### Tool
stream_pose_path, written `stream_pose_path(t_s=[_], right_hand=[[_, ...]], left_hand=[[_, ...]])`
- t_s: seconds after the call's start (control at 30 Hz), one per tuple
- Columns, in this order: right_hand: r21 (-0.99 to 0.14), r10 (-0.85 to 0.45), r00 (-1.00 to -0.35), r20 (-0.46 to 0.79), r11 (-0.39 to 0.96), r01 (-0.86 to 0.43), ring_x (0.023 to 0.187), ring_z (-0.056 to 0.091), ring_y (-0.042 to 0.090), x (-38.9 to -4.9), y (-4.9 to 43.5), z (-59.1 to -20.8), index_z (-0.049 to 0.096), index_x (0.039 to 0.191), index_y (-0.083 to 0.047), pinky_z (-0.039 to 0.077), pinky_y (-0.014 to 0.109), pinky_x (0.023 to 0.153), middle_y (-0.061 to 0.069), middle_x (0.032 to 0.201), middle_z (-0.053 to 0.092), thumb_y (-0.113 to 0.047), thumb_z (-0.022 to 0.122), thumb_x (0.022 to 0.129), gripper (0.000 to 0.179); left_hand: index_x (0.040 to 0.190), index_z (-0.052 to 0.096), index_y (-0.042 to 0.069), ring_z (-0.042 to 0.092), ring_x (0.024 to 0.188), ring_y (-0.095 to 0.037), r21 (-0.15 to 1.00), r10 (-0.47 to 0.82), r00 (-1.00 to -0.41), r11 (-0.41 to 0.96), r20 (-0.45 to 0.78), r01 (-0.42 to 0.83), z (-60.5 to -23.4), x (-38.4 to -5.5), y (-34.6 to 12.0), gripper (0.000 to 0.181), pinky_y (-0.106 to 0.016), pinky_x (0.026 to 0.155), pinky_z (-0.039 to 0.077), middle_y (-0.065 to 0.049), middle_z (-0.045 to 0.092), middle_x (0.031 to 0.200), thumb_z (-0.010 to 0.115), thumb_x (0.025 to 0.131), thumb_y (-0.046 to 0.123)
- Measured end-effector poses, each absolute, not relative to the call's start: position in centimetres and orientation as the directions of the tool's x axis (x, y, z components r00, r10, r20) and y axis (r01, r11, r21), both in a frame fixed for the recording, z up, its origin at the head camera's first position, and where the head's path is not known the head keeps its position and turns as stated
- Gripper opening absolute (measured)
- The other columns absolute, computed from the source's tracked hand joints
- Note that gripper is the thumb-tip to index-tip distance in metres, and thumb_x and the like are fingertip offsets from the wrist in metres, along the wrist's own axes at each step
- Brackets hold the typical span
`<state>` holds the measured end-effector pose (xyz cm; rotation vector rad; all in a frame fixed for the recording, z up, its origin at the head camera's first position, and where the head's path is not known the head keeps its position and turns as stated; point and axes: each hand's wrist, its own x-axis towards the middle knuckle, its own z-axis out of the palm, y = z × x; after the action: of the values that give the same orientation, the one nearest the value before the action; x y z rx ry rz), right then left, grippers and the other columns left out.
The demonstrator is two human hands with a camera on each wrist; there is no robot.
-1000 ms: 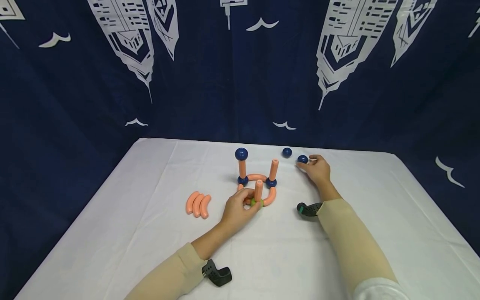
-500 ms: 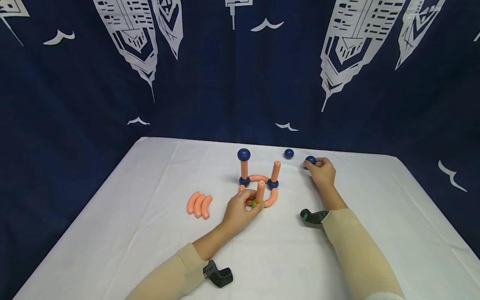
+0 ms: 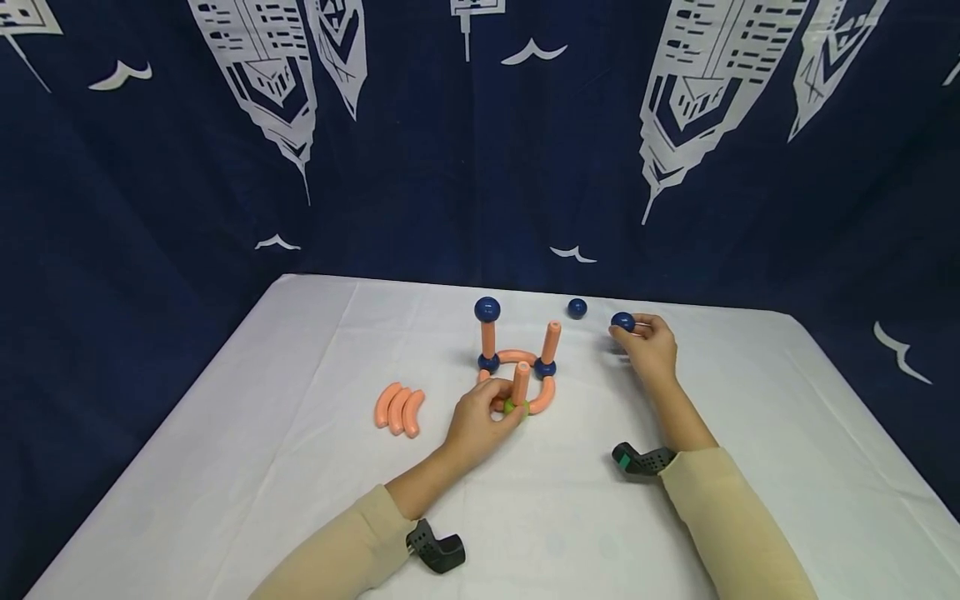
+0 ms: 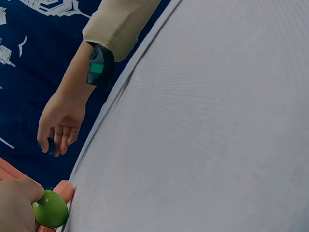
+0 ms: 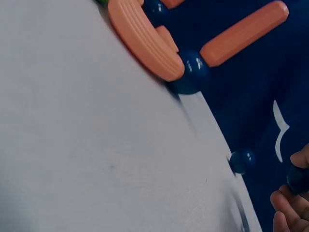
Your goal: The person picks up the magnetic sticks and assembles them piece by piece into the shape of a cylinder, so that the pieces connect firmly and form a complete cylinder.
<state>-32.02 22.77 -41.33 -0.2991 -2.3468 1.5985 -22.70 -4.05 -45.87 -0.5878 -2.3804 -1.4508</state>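
My left hand [image 3: 474, 425] holds a green ball [image 4: 51, 210] at the near corner of a frame of balls and orange rods. An upright orange rod [image 3: 521, 383] rises from the green ball. Curved rods [image 3: 545, 396] link it with the blue balls [image 3: 545, 367] at the frame's back. Two more straight rods [image 3: 551, 342] stand there, the left one topped by a blue ball [image 3: 487, 309]. To the right of the frame, my right hand [image 3: 657, 354] pinches another blue ball [image 3: 622, 322] between thumb and fingers, over the table. My left fingers partly hide the frame's near left side.
One loose blue ball [image 3: 577, 308] lies near the back edge of the white-covered table [image 3: 300, 467]. Three curved orange rods [image 3: 396, 410] lie side by side left of the frame. Behind the table hangs a dark blue patterned curtain [image 3: 480, 167].
My right hand has taken the blue ball from beside the other loose one and moved it a little to the right. My left hand stays at the green ball.
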Motion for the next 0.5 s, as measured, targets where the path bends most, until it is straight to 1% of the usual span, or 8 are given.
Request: stream_pose_path(t_s=[0.17,0.23,0.33,0.5], right_hand=[[-0.947,0.287,-0.951,0.114,0.320,-0.017,0.074,0.056,-0.003,-30.9,22.3,-40.6,0.051,0.125,0.002,0.044,0.015,0.068,-0.016,0.082,0.060,-0.019,0.072,0.086,0.049],[-0.947,0.282,-0.952,0.121,0.320,-0.026,0.074,0.056,-0.003,-30.5,22.2,-40.3,0.052,0.125,0.002,0.043,0.015,0.067,-0.020,0.078,0.059,-0.018,0.073,0.086,0.049],[-0.950,0.275,-0.953,0.130,0.310,-0.040,0.075,0.057,-0.003,-29.9,22.1,-40.0,0.052,0.125,0.001,0.044,0.014,0.067,-0.020,0.078,0.059,-0.017,0.073,0.086,0.048],[-0.958,0.219,-0.962,0.161,0.267,-0.100,0.079,0.060,-0.001,-29.1,21.7,-39.3,0.053,0.122,0.002,0.048,0.012,0.071,-0.014,0.085,0.062,-0.013,0.074,0.086,0.045]], left_hand=[[0.105,0.067,0.006,0.060,0.084,-0.014,0.775,0.188,-0.877,0.412,0.442,0.479,-45.9,-22.7,-4.0,0.023,-0.027,0.076,0.051,-0.003,0.065,0.096,0.075,0.084,0.010],[0.105,0.067,0.006,0.059,0.084,-0.014,0.776,0.191,-0.878,0.413,0.439,0.477,-45.9,-22.8,-4.0,0.023,-0.027,0.076,0.051,-0.003,0.065,0.096,0.075,0.084,0.011],[0.106,0.067,0.005,0.059,0.084,-0.014,0.777,0.193,-0.880,0.416,0.433,0.473,-45.9,-22.8,-3.9,0.024,-0.027,0.076,0.051,-0.004,0.065,0.097,0.075,0.084,0.010],[0.105,0.067,0.005,0.059,0.083,-0.014,0.772,0.190,-0.878,0.420,0.438,0.476,-45.9,-22.8,-3.9,0.024,-0.026,0.076,0.051,-0.004,0.065,0.097,0.075,0.084,0.010]])
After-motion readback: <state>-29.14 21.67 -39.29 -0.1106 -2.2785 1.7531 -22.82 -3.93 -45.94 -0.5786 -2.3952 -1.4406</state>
